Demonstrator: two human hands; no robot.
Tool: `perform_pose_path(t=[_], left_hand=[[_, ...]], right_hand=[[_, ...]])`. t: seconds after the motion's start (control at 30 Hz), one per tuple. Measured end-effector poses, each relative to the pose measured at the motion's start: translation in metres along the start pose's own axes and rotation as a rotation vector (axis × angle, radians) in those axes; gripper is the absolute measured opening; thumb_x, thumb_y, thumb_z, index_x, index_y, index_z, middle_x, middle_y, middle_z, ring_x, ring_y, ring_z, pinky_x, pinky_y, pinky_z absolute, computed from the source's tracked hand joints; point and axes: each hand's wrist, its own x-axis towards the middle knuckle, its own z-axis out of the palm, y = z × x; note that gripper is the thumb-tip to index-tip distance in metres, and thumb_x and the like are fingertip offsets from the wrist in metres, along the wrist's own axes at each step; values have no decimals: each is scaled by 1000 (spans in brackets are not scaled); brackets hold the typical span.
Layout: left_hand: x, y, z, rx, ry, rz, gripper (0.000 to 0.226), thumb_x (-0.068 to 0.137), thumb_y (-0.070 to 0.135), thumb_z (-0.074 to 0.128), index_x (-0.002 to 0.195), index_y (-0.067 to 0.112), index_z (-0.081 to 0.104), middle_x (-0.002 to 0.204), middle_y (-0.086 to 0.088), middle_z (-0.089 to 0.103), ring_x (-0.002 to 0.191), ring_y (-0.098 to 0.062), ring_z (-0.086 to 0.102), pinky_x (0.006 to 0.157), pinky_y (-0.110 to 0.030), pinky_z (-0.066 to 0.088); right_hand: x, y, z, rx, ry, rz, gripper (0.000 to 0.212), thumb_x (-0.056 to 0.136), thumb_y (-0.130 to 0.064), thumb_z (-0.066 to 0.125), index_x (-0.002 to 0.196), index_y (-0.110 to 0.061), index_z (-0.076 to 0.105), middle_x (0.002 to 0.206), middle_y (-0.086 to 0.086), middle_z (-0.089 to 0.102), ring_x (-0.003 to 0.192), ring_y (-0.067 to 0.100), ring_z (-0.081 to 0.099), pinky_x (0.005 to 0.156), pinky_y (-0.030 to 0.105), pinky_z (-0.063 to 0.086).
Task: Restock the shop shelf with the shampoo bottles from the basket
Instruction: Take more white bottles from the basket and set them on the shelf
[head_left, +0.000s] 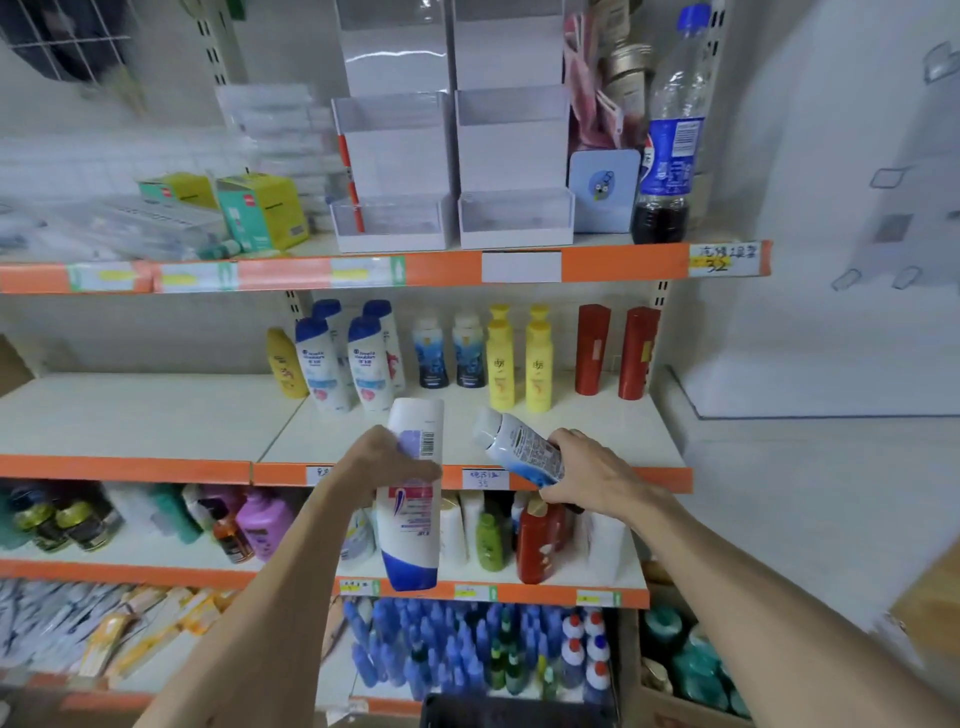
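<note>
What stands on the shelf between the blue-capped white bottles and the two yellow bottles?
In the head view, two small dark-blue bottles with white caps stand between the blue-capped bottles and the yellow pair.

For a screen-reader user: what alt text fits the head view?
Two bare hands each hold a shampoo bottle before a shop shelf: the left hand a white bottle cap down, the right hand a smaller bottle tilted. Other bottles stand at the back.

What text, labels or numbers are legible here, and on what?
"32": handwritten yellow tag on top shelf edge; the characters above it are unclear.
"35": handwritten tag on middle shelf edge; the characters above it are unclear.
Bottle labels, including those in the left hand and right hand: too blurred.
</note>
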Motion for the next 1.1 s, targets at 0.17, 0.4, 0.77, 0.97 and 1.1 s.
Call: perform_pose_path(t=[0.17, 0.4, 0.77, 0.97, 1.1], left_hand=[[26, -18, -24, -23, -16, 15, 42, 69, 39, 80, 96, 13, 60, 81, -4, 67, 68, -15, 66, 51, -25, 49], [95, -68, -74, -178, -60, 21, 42, 68, 33, 83, 98, 11, 63, 89, -8, 71, 74, -20, 69, 68, -33, 57], [193, -107, -111, -310, -74, 169, 45, 70, 27, 83, 106, 10, 64, 99, -7, 72, 84, -20, 71, 78, -40, 59], [227, -105, -108, -310, -12, 288, 54, 68, 24, 84, 114, 13, 58, 103, -5, 70, 89, -18, 69, 73, -33, 59], [248, -108, -111, -312, -1, 318, 60, 64, 30, 86, 115, 17, 57, 103, -1, 71, 89, -17, 70, 77, -43, 60]], right_hand=[[30, -29, 15, 6, -7, 7, 57, 71, -38, 77, 118, -17, 51, 114, 4, 56, 102, 24, 58, 85, 41, 50], [89, -86, 57, 26, 16, 86, 58, 72, -35, 78, 119, -16, 51, 113, 4, 56, 99, 24, 59, 85, 42, 50], [167, -130, 108, 166, 169, 215, 55, 71, -34, 80, 115, -15, 52, 111, 4, 56, 94, 24, 60, 80, 43, 53], [205, -127, 124, 330, 273, 318, 59, 71, -32, 80, 120, -15, 52, 114, 4, 60, 93, 25, 62, 79, 39, 54], [228, -125, 137, 420, 322, 367, 57, 70, -30, 81, 116, -14, 53, 113, 6, 60, 92, 25, 63, 80, 42, 56]])
